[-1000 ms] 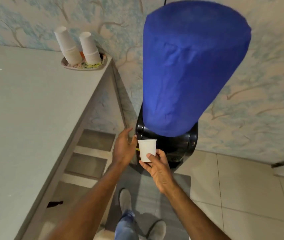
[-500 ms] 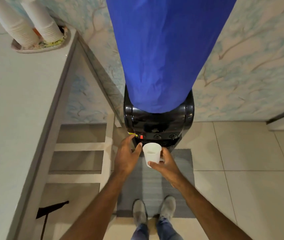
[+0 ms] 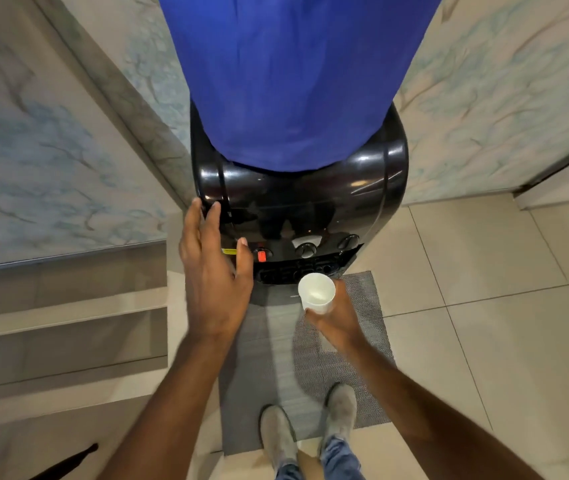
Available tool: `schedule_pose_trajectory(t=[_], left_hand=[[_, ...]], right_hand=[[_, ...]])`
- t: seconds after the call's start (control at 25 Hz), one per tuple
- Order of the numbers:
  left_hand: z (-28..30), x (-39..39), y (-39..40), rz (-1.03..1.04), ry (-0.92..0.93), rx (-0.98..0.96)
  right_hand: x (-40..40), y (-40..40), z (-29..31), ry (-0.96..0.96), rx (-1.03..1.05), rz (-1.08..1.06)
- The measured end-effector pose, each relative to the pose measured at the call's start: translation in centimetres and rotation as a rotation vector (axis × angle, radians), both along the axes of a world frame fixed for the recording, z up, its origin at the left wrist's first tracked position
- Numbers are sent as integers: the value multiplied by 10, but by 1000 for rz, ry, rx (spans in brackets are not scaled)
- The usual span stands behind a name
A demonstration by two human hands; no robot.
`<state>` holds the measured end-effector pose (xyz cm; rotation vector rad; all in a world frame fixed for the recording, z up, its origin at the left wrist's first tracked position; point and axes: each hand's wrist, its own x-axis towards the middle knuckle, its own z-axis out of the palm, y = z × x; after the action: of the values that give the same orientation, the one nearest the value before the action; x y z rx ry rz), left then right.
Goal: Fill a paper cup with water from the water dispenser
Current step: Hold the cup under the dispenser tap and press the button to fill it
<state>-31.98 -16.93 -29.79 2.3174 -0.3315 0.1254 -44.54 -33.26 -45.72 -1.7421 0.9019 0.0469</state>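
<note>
A black water dispenser [image 3: 310, 202] stands against the wall, its bottle under a blue cloth cover [image 3: 293, 74]. Three tap knobs sit along its front, the left one red [image 3: 261, 255]. My right hand [image 3: 336, 315] holds a white paper cup [image 3: 317, 293] upright, just in front of the taps and below them. The cup's inside looks pale and I cannot tell whether water is in it. My left hand [image 3: 212, 271] is spread open against the dispenser's left front corner, thumb next to the red knob.
A grey mat [image 3: 310, 358] lies on the tiled floor before the dispenser, with my two shoes [image 3: 307, 431] on it. A counter with shelves [image 3: 64, 323] runs along the left. A marbled wall [image 3: 483, 98] is behind.
The view has tilted down and closer to the dispenser. My left hand moved up onto the dispenser's left corner. The cup shifted right and lower, in front of the taps.
</note>
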Motion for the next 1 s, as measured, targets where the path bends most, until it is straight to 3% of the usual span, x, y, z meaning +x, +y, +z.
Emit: schedule_pose_trajectory(t=[0.4, 1.0], left_hand=[[-44, 10, -4, -32, -212, -74], [-58, 7, -7, -40, -200, -106]], right_hand=[[60, -13, -77, -73, -143, -7], [83, -22, -110, -113, -181, 60]])
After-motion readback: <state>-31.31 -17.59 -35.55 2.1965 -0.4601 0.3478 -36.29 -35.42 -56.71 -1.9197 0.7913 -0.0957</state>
